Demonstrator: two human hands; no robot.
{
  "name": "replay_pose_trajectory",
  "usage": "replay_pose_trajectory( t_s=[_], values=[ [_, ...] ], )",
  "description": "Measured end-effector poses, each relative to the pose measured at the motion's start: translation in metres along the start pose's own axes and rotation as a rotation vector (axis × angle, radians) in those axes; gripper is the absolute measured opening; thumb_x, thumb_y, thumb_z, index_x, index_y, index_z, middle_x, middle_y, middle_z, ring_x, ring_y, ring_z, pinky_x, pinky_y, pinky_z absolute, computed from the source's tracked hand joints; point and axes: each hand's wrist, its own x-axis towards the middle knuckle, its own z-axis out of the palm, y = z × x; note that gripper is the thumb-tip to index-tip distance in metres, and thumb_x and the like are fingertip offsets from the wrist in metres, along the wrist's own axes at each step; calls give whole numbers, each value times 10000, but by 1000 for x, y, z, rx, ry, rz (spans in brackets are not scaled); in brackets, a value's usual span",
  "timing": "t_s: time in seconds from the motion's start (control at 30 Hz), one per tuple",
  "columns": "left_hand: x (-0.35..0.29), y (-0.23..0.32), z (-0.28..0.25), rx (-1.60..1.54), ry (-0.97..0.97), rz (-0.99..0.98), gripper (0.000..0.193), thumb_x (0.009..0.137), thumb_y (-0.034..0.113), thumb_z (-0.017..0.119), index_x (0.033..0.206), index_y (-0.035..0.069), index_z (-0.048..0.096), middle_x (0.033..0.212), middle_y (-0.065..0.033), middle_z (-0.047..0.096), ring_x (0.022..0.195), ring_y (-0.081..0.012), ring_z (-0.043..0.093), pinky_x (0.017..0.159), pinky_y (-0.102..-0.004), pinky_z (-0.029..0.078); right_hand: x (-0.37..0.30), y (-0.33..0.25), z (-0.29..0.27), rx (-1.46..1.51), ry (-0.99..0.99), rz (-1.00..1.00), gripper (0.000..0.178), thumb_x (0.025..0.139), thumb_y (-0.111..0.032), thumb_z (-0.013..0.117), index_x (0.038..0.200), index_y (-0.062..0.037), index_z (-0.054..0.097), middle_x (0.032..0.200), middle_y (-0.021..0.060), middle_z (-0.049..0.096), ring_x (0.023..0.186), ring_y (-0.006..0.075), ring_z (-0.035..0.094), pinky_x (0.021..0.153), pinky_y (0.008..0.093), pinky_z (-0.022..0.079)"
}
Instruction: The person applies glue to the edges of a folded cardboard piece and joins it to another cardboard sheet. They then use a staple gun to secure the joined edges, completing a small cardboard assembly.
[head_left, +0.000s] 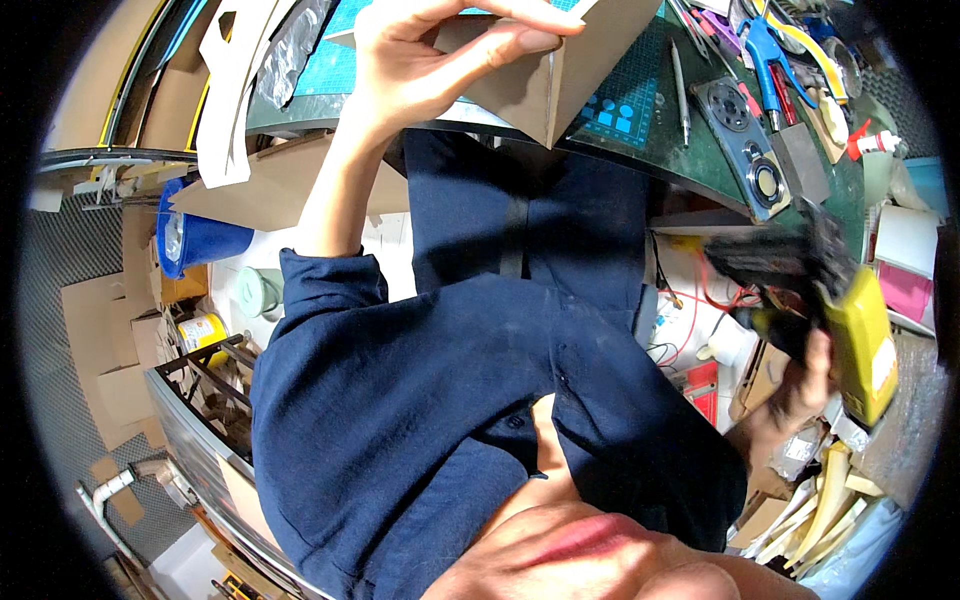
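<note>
My left hand [430, 60] is raised at the top centre and grips a folded brown cardboard piece [560, 80] by its edge, over the rim of a green cutting mat [640, 110]. My right hand [805, 375], low at the right, is closed around a yellow and black hand-held power tool [850, 320]. The tool is blurred by motion and its black front points left. My dark blue shirt [450, 400] fills the middle of the view between both hands.
On the dark green bench [700, 170] lie a blue-handled tool [765, 50], a pen [680, 95], a grey metal plate with round parts [745, 140] and a white glue bottle [872, 143]. A blue bucket [195, 240], cardboard scraps [100, 340] and a metal rack [205, 400] stand at left.
</note>
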Motion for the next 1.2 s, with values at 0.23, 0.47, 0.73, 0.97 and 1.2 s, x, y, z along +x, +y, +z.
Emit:
replay_pose_trajectory(
  t_s=[0.23,0.47,0.73,0.97,1.2],
  values=[
    [-4,0,3,-48,12,-18,112,786,-15,681,896,-31,699,839,-135,656,773,-207,619,699,-301,487,29,1,143,287,-387,-139,335,817,-8,700,1148,-8,651,1117,84,676,1001,190,645,910,329,485],
    [-1,-2,3,-71,9,3,114,777,-17,693,890,-30,698,828,-126,659,767,-204,613,690,-299,482,42,1,175,242,-485,-191,270,868,-40,657,1136,-9,645,1107,109,674,1001,189,649,890,317,489],
    [1,-3,2,-91,9,32,121,766,-31,694,887,-31,698,806,-131,666,756,-202,612,673,-299,476,41,3,180,225,-416,-266,325,833,-20,642,1144,50,576,935,149,680,811,229,669,798,346,515],
    [1,-8,2,-105,1,79,121,767,-28,692,887,-36,697,783,-126,669,730,-200,613,654,-300,476,44,3,177,102,-424,-398,338,822,-18,647,1144,54,575,896,142,689,813,223,671,801,339,511],
    [3,-4,3,-83,8,62,111,785,7,698,889,-31,703,762,-122,675,726,-194,613,650,-297,475,39,-3,183,235,-355,-303,338,822,-5,647,1143,67,571,910,149,682,778,233,673,762,353,536]
  ],
)
